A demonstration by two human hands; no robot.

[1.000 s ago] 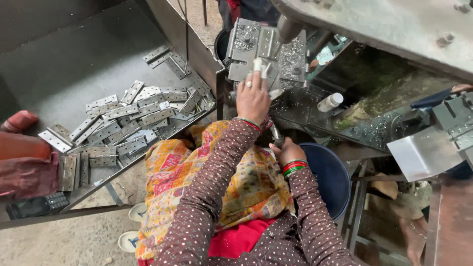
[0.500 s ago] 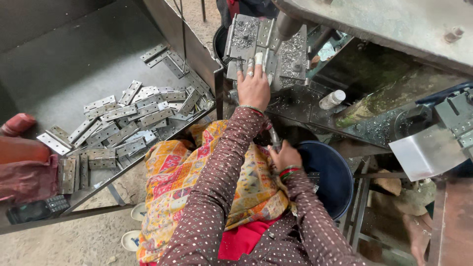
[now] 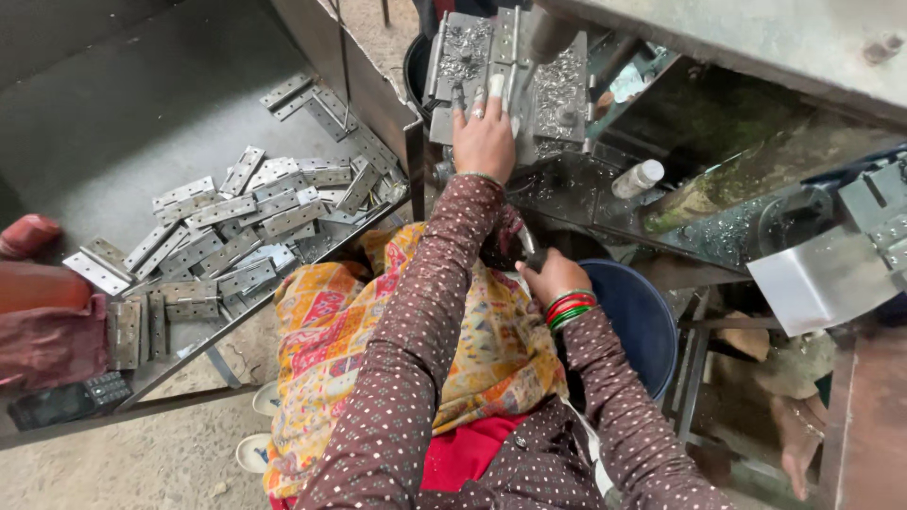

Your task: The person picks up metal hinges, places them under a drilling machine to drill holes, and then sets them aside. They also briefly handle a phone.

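- Steel plate, grey and strewn with curled shavings: that is the drill-press jig (image 3: 510,80) under your left hand (image 3: 484,142); your palm lies flat on its near edge, fingers (image 3: 495,93) spread forward and pressing a hinge (image 3: 477,57) set in the jig, not curled around anything.
- The drill spindle (image 3: 548,33) stands just above the jig, to the right of your fingertips.
- Your right hand (image 3: 553,279) sits low by your lap, just beside the rim of a blue bucket (image 3: 633,316); it is clenched around a dark handle (image 3: 515,247), though what the handle belongs to is hidden; red and green bangles (image 3: 567,307) circle that wrist.
- A heap of metal hinges (image 3: 246,222) lies in the grey tray (image 3: 123,104) to your left, well apart from both hands.
- A small white bottle (image 3: 638,178) rests on the wet ledge right of the jig.
- A patterned orange cloth (image 3: 331,321) covers your lap.
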